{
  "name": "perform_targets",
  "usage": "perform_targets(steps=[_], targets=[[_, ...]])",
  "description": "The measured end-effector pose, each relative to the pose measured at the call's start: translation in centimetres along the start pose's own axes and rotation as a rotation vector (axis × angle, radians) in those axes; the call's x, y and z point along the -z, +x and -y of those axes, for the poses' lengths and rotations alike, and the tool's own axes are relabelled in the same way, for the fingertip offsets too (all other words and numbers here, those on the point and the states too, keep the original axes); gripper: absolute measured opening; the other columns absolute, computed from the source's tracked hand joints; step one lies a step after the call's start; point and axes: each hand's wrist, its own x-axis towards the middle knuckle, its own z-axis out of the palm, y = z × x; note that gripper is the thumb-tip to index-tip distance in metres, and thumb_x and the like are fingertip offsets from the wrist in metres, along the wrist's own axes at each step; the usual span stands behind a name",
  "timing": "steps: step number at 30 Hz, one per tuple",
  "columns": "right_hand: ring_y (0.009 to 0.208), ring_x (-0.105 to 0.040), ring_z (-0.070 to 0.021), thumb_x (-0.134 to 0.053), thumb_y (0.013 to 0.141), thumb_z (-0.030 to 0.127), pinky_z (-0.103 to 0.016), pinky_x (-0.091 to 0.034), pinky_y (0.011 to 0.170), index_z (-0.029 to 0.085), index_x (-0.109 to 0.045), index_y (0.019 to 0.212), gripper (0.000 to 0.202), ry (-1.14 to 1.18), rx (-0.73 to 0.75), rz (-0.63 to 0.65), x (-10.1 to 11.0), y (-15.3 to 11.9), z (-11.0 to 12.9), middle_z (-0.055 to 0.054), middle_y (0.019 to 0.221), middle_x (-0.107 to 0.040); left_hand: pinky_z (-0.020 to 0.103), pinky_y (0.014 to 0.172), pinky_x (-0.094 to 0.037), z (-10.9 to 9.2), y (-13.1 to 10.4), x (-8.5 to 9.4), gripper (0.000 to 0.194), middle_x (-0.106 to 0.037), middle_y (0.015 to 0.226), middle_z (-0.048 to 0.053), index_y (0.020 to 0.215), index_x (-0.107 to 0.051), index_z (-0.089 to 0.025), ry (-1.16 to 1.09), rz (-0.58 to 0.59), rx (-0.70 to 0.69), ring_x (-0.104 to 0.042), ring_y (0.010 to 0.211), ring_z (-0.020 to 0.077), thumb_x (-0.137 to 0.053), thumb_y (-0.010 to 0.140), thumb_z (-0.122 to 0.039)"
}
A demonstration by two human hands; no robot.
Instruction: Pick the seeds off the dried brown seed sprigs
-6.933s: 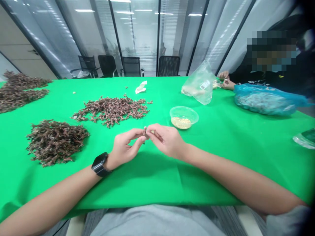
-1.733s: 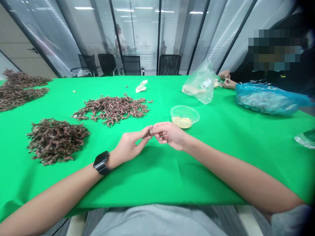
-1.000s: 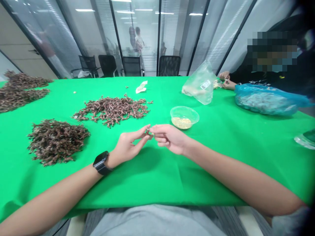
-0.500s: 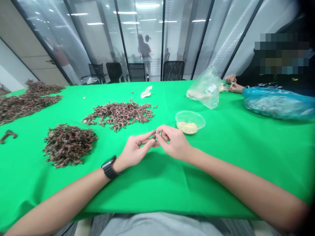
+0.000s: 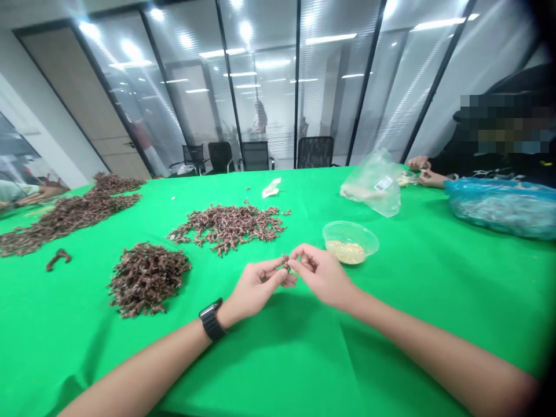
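A small brown knobbly piece (image 5: 285, 263) is pinched between the thumb and fingers of my left hand (image 5: 259, 285). My right hand (image 5: 324, 275) meets it from the right, thumb and index finger pressed together at the piece; whether they grip anything is too small to tell. Just beyond my right hand stands a clear plastic bowl (image 5: 351, 237) with pale yellowish bits in it. A loose spread of brown pieces (image 5: 234, 225) lies beyond my left hand, and a denser dark heap (image 5: 147, 278) sits to its left.
Larger brown piles (image 5: 73, 214) cover the far left of the green cloth (image 5: 269, 370), near another person's hand. A curved brown piece (image 5: 58, 258), white scrap (image 5: 271, 187), clear bag (image 5: 376, 185) and blue bag (image 5: 504, 205) lie around. Another person's hands are at far right.
The view has tilted up and shifted left, so the table's things appear lower and further right. Both my hands remain together at the small brown piece.
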Motion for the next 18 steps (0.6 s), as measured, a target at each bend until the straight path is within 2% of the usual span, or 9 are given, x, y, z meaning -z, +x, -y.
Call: perform_targets(steps=[3, 5, 8, 12, 13, 15, 16, 18], targets=[[0.066, -0.051, -0.016, -0.052, 0.096, 0.031, -0.03, -0.036, 0.065, 0.021, -0.064, 0.093, 0.016, -0.26, 0.291, 0.034, 0.3, -0.1, -0.8, -0.001, 0.071, -0.058, 0.038, 0.084, -0.061, -0.2, 0.3, -0.4, 0.049, -0.078, 0.097, 0.017, 0.12, -0.069, -0.006, -0.293, 0.041, 0.132, -0.076, 0.086, 0.0243, -0.063, 0.092, -0.046], [0.068, -0.053, -0.0167, -0.05, 0.097, 0.029, -0.031, -0.037, 0.066, 0.021, -0.063, 0.094, 0.015, -0.281, 0.318, 0.058, 0.2, -0.3, -0.9, -0.002, 0.074, -0.06, 0.038, 0.084, -0.061, -0.3, 0.3, -0.3, 0.049, -0.078, 0.095, 0.016, 0.117, -0.07, -0.007, -0.326, 0.056, 0.151, -0.075, 0.084, 0.0234, -0.066, 0.089, -0.047], [0.056, -0.045, -0.0136, -0.052, 0.096, 0.033, -0.028, -0.033, 0.057, 0.021, -0.059, 0.092, 0.015, -0.122, 0.124, 0.047, -0.5, -0.4, -0.9, 0.003, 0.062, -0.051, 0.038, 0.085, -0.06, -0.3, 0.0, -0.2, 0.047, -0.078, 0.097, 0.014, 0.121, -0.07, -0.011, -0.167, 0.066, 0.1, -0.075, 0.087, 0.0244, -0.062, 0.092, -0.047], [0.057, -0.042, -0.0107, -0.056, 0.092, 0.04, -0.025, -0.034, 0.054, 0.019, -0.055, 0.082, 0.024, 0.28, -0.148, 0.034, -1.6, -0.6, 0.3, 0.003, 0.064, -0.05, 0.037, 0.089, -0.059, 0.4, -0.7, 0.4, 0.042, -0.077, 0.106, 0.01, 0.136, -0.061, -0.02, 0.391, -0.022, -0.184, -0.074, 0.095, 0.0247, -0.054, 0.098, -0.035], [0.055, -0.038, -0.0096, -0.057, 0.091, 0.041, -0.023, -0.031, 0.052, 0.018, -0.055, 0.08, 0.026, 0.369, -0.218, 0.043, -1.6, -0.6, 0.8, 0.004, 0.064, -0.047, 0.037, 0.088, -0.059, 0.7, -0.7, 0.6, 0.043, -0.077, 0.109, 0.01, 0.14, -0.057, -0.021, 0.513, -0.036, -0.275, -0.074, 0.095, 0.0243, -0.054, 0.098, -0.031], [0.048, -0.022, -0.0076, -0.06, 0.088, 0.044, -0.022, -0.018, 0.044, 0.02, -0.051, 0.078, 0.028, 0.567, -0.447, 0.097, -1.4, -0.7, 2.0, 0.009, 0.057, -0.031, 0.037, 0.092, -0.058, 1.2, -0.7, 1.2, 0.047, -0.074, 0.116, 0.012, 0.143, -0.053, -0.02, 0.678, -0.028, -0.445, -0.073, 0.1, 0.0249, -0.053, 0.097, -0.024], [0.048, -0.015, -0.0073, -0.064, 0.085, 0.041, -0.022, -0.012, 0.044, 0.02, -0.048, 0.076, 0.028, 0.673, -0.535, 0.149, -1.2, -0.7, 2.5, 0.011, 0.056, -0.024, 0.038, 0.094, -0.057, 1.3, -0.6, 1.4, 0.047, -0.074, 0.118, 0.013, 0.143, -0.053, -0.018, 0.724, -0.021, -0.496, -0.072, 0.104, 0.0255, -0.054, 0.096, -0.022], [0.049, -0.01, -0.007, -0.068, 0.08, 0.036, -0.022, -0.008, 0.044, 0.021, -0.043, 0.072, 0.03, 0.792, -0.614, 0.228, -0.8, -0.7, 3.1, 0.012, 0.057, -0.021, 0.038, 0.096, -0.057, 1.3, -0.5, 1.6, 0.045, -0.074, 0.118, 0.014, 0.141, -0.056, -0.017, 0.736, -0.008, -0.526, -0.072, 0.105, 0.0255, -0.055, 0.096, -0.022]])
